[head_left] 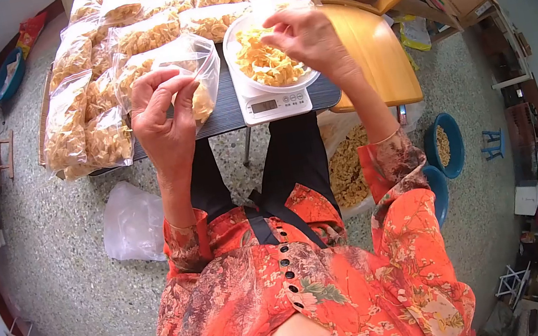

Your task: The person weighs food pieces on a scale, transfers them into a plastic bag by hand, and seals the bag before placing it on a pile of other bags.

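My left hand (162, 111) is closed in a pinch at the edge of a clear plastic bag (202, 54), which holds some pale dried slices low inside it. Over a white bowl (230, 49) hangs my right hand (311, 38), its fingers curved and thumb apart, with nothing clearly between them. Dried yellowish slices (261, 61) fill the bowl, just under the fingertips. Beneath the bowl is a white digital kitchen scale (276, 105); the number on its display is too blurred to read.
Several filled bags (148, 34) cover the table's left and back. A wooden chair (369, 42) stands close on the right. By my right leg sits a large open bag of dried slices (348, 168), with blue basins (449, 147) beyond. A plastic bag (133, 224) lies on the floor.
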### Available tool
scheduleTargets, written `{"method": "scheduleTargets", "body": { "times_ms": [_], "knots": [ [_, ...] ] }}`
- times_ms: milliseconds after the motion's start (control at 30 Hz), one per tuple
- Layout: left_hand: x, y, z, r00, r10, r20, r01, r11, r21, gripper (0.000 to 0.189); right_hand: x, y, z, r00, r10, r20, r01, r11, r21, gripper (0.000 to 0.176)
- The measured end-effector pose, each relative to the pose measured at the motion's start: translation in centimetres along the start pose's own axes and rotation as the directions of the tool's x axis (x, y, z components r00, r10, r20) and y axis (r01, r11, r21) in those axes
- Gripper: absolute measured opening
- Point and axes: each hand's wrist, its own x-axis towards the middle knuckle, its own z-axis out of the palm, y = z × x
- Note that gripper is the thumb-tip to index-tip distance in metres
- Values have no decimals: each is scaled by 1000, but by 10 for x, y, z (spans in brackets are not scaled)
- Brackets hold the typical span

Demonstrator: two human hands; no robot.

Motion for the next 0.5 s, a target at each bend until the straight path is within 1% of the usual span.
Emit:
{"method": "scheduleTargets", "body": {
  "times_ms": [33, 67, 100, 133, 167, 233, 267, 333, 367, 433, 467, 500],
  "knots": [
    [0, 1, 0, 1000, -15, 8, 15, 1000, -5, 12, 1, -1, 9, 1000, 2, -3, -2, 1000, 2, 27],
    [0, 1, 1, 1000, -13, 10, 13, 1000, -4, 12, 2, -2, 20, 995, -86, -53, 77, 985, -155, 32],
    [-1, 2, 2, 1000, -13, 19, 13, 1000, 3, 12, 2, -2, 28, 980, -180, -87, 145, 940, -310, 37],
    [-1, 3, 3, 999, -14, 29, 14, 1000, 11, 12, 3, -1, 31, 991, -125, -54, 103, 947, -303, 40],
    [-1, 4, 4, 1000, -13, 28, 13, 1000, 15, 12, 4, 0, 33, 990, -127, -55, 105, 948, -299, 40],
    [-1, 6, 4, 1000, 2, 30, -2, 1000, 12, 12, 3, 2, 36, 990, -131, -52, 108, 942, -317, 33],
    [-1, 6, 4, 999, 0, 32, 0, 1000, 13, 12, 3, 2, 36, 990, -130, -50, 107, 943, -316, 33],
    [0, 4, 6, 1000, 21, 17, -21, 1000, 15, 14, 1, 3, 34, 997, -59, -50, 46, 973, -228, 26],
    [0, 4, 6, 1000, 19, 20, -19, 1000, 13, 14, 0, 4, 34, 997, -55, -49, 42, 973, -229, 26],
    [0, 3, 7, 999, 24, 23, -25, 999, 29, 14, -2, 6, 32, 990, -104, -99, 81, 975, -208, 21],
    [0, 3, 8, 999, 24, 21, -24, 999, 29, 14, -3, 7, 30, 990, -104, -99, 82, 974, -209, 21],
    [0, 2, 8, 999, 31, 20, -32, 999, 32, 14, -5, 8, 27, 991, -70, -115, 50, 984, -169, 22]
  ]
}}
